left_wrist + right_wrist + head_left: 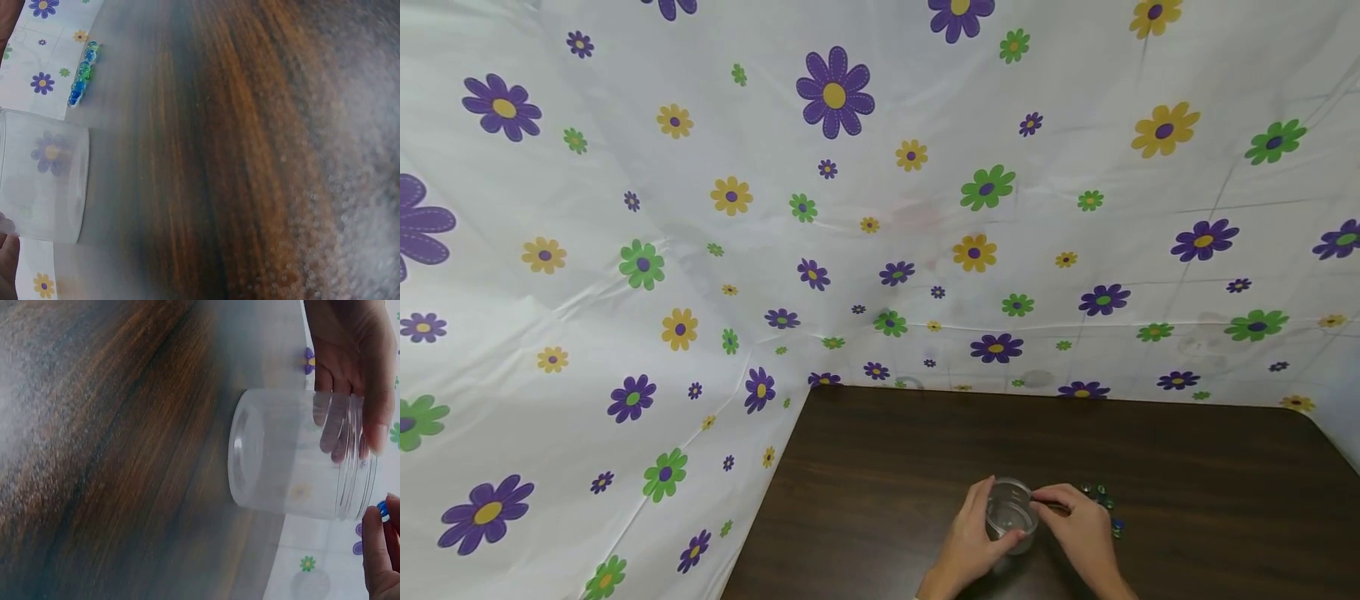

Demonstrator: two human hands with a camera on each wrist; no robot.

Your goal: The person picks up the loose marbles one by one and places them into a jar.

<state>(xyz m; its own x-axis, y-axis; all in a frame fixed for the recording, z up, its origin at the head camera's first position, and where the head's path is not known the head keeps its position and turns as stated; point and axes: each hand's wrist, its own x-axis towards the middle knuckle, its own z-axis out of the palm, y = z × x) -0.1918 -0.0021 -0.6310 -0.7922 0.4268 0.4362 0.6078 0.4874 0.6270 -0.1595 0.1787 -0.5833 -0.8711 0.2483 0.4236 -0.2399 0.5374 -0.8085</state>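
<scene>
From my place at the controls, I see that the right hand [1078, 527] is grasping: its thumb and fingertips pinch one small blue piece [383, 511], shiny and half covered by the fingers. This piece is just beside the mouth of the clear jar [275, 453], outside its rim; whether the fingers touch the rim, I cannot tell. The left hand [967, 533] is also grasping, and it holds the jar from the left side, with the thumb on the near side and the other fingers around the far side, close to the threaded neck. The jar stands about upright, with its mouth up and its round base toward the dark wooden table [880, 467]; I cannot say for certain if the base touches the wood. On the table, to the right of the jar and near the right hand, I find a small group of shiny pieces [84, 74], blue and green, lying close together. Farther out, behind the table and along its left side, a white sheet [700, 250] hangs with purple, yellow and green flowers, and it shows some creases and fold lines.
</scene>
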